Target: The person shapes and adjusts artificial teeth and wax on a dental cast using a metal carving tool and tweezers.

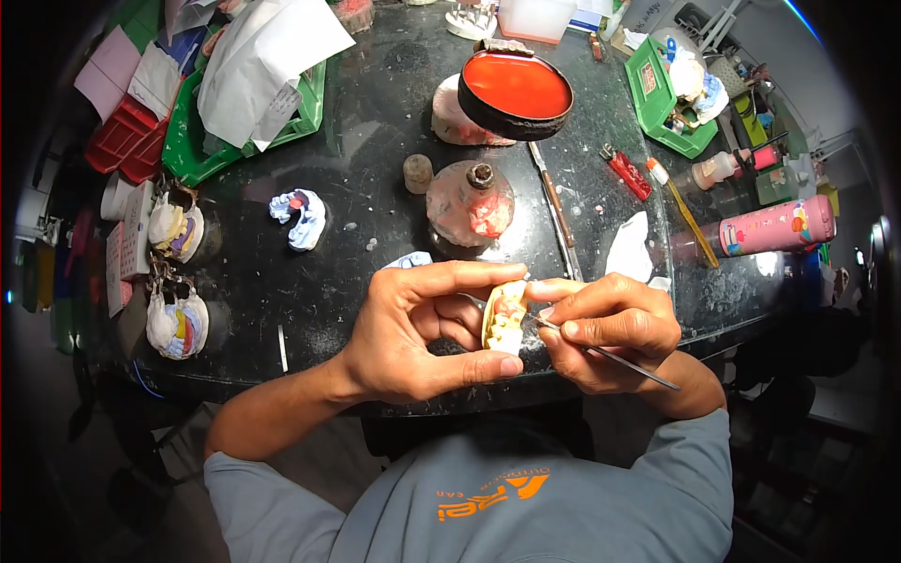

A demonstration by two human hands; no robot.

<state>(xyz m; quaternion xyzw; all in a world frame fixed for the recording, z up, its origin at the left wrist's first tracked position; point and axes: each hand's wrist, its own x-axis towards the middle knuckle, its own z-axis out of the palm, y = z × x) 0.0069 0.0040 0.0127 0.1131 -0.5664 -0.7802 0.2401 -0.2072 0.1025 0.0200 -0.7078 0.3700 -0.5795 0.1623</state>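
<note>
Near the table's front edge, my left hand (427,328) grips a yellowish dental cast (505,324) between thumb and fingers, its row of teeth turned to the right. My right hand (610,328) is closed on a thin metal tool (619,358), held like a pen. The tool's tip points at the toothed side of the cast; whether it touches is too small to tell. Just beyond the hands stands a glass burner (471,208) with a metal cap. A bluish-white cast piece (409,260) lies partly hidden behind my left hand.
An open tin of red wax (516,86) rests beyond the burner. Knives (554,206), a red lighter (627,174), a brush (683,214) and a pink bottle (779,226) lie to the right. Mounted casts (176,324), a blue-white cast (305,223) and a green bin (178,150) are leftward.
</note>
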